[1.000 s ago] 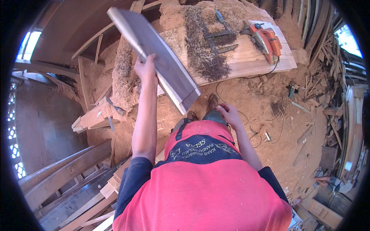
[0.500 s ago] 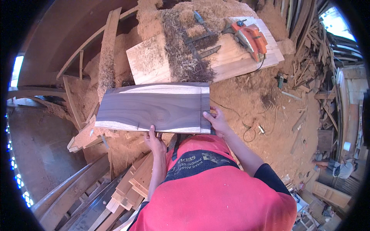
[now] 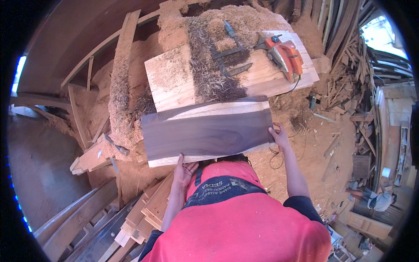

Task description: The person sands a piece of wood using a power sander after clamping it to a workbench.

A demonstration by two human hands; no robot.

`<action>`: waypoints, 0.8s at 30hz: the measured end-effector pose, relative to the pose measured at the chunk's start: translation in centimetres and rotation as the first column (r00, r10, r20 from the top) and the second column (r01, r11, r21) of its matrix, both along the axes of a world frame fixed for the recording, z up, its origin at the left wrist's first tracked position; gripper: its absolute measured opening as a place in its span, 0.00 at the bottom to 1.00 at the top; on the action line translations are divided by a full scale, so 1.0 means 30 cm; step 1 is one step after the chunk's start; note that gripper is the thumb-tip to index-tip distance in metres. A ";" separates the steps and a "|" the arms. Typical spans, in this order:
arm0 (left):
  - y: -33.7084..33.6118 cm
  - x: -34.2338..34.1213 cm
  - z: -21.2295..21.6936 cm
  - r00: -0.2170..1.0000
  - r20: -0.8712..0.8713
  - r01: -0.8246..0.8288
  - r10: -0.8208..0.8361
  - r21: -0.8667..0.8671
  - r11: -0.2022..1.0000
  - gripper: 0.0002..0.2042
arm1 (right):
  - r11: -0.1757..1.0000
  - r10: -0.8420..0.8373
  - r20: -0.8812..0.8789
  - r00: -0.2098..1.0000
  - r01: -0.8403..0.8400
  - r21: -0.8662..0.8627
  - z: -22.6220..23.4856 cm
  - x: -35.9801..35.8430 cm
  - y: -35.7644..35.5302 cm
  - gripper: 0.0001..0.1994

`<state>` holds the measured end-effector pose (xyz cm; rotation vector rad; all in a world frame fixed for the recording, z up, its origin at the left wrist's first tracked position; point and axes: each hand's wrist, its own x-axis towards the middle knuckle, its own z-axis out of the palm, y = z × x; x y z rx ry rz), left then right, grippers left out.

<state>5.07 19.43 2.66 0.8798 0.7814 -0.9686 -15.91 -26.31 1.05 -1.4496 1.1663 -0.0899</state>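
A dark wooden board point(image 3: 209, 133) with pale streaks along its long edges lies across in front of my waist, its right end slightly higher in view. My left hand point(image 3: 185, 169) supports the near edge left of the middle, thumb on the rim, the other fingers loosely spread and partly under the board. At the right end, my right hand point(image 3: 280, 136) grips the corner, thumb on top and fingers around the end. Just beyond the board is a workbench with pale planks point(image 3: 170, 78), dark shavings point(image 3: 214, 85) and an orange electric planer point(image 3: 286, 59).
A metal clamp point(image 3: 229, 54) lies among shavings on the bench. A hammer-like tool point(image 3: 117, 145) rests on wood at the left. Stacked planks point(image 3: 150, 205) stand beside me at lower left. Scrap wood piles up at right, where another person point(image 3: 382, 201) is low down.
The board has moved right and tilted, with its right end higher. Its visible grain pattern differs. My right hand moved right with it; my left hand's fingers have spread.
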 end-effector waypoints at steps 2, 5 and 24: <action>-0.048 -0.008 -0.021 1.000 0.005 0.004 -0.004 -0.004 1.000 0.30 | 0.999 0.012 -0.019 1.000 -0.013 -0.038 0.000 0.033 -0.052 0.30; -0.128 0.006 -0.041 1.000 0.000 -0.029 0.029 -0.007 1.000 0.27 | 0.987 0.058 -0.032 0.998 -0.062 -0.147 -0.004 0.106 -0.109 0.27; -0.421 0.011 -0.012 0.934 0.018 -0.355 0.356 0.147 0.923 0.48 | 0.533 0.446 -0.119 0.887 -0.370 -0.761 -0.045 1.578 -0.722 0.23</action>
